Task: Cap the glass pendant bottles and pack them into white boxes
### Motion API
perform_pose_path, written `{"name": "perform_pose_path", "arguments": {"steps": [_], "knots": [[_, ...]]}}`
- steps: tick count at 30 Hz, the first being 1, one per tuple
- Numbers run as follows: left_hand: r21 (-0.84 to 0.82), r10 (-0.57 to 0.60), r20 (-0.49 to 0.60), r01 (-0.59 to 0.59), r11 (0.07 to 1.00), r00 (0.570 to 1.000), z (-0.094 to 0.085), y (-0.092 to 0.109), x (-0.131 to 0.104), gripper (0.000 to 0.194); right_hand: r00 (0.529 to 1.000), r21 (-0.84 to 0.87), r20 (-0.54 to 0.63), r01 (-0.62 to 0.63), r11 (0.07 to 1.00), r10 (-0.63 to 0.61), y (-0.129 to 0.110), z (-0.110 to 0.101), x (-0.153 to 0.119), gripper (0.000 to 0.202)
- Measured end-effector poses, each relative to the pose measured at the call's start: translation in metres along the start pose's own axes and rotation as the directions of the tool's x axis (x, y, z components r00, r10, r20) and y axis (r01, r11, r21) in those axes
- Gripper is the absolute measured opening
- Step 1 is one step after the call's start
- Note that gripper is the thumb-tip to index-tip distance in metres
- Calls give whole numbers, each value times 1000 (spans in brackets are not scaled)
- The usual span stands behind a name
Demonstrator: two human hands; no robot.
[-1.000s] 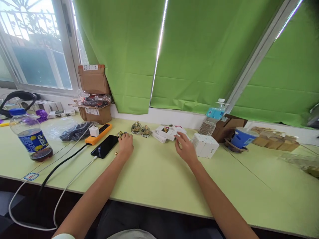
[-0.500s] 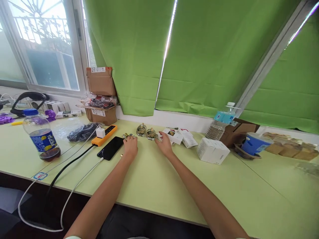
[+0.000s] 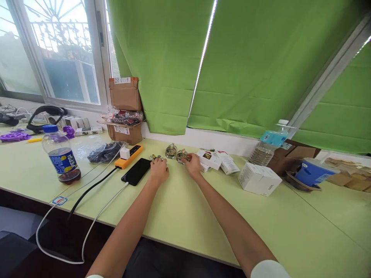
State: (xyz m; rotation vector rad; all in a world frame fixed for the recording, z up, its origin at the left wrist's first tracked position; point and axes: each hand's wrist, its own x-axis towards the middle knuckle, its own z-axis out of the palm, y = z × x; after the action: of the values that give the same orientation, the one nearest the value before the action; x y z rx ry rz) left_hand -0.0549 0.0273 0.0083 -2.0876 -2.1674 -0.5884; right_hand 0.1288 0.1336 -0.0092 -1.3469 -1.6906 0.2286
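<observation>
A bottle (image 3: 61, 160) reads "PEPSI"; the right hand (image 3: 192, 166) touches an ornate flask (image 3: 181, 155).

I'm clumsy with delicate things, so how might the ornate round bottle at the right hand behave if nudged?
The ornate bottle looks like glass, so it is probably stiff and fragile. Its shiny surface may feel slippery to the right hand. Standing upright, it might tip if pushed near the top.

Hazy daylight enters through the sliding window (image 3: 66, 65) and a glaring slit (image 3: 202, 61) between green curtains (image 3: 162, 69), leaving the tabletop (image 3: 179, 208) bright, while the blue cup (image 3: 311, 172) (stretched by the wide lens) looks smeared.
</observation>
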Motion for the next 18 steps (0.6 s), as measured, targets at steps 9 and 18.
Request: {"name": "perform_pose_path", "arguments": {"steps": [9,18], "knots": [[-123,71,-27,-74,990,997,-3,-27,1,43,989,57,139,40,998,-47,1,-21,-10,34],[-149,90,-21,-92,985,996,5,-30,7,26,956,231,287,-6,973,-62,17,-74,-61,52]]}}
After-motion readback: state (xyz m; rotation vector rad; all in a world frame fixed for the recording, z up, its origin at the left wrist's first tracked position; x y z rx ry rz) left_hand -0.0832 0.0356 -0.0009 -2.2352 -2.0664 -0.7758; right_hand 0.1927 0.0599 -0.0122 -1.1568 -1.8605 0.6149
